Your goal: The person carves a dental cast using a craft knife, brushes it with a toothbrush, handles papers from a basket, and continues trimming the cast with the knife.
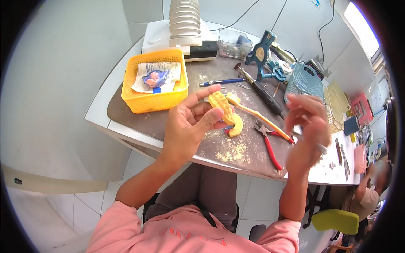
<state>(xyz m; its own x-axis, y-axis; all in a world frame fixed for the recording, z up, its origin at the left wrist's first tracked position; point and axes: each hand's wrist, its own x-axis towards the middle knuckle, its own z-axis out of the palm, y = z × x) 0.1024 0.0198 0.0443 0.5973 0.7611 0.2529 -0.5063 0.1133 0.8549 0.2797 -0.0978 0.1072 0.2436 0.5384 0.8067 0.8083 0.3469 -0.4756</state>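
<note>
My left hand (187, 122) grips a yellow dental cast (221, 106) between thumb and fingers, its toothed edge showing. Motion blurs my right hand (310, 130), which is closed around a thin metallic tool (321, 147); only part of that tool shows. Just below the held cast, another yellow curved piece (237, 125) lies on the brown mat. A brush with a yellow-orange handle (263, 119) lies between my hands. Red-handled pliers (270, 147) rest near the mat's front edge, with yellow crumbs (233, 152) to their left.
A yellow basket (154, 103) holds paper and a blue-and-pink item. Behind are a ribbed hose (184, 23), a blue pen (221, 82), a black handpiece (268, 98), a teal articulator (261, 52) and a blue-grey basket (304, 82). Another person (369, 196) sits at far right.
</note>
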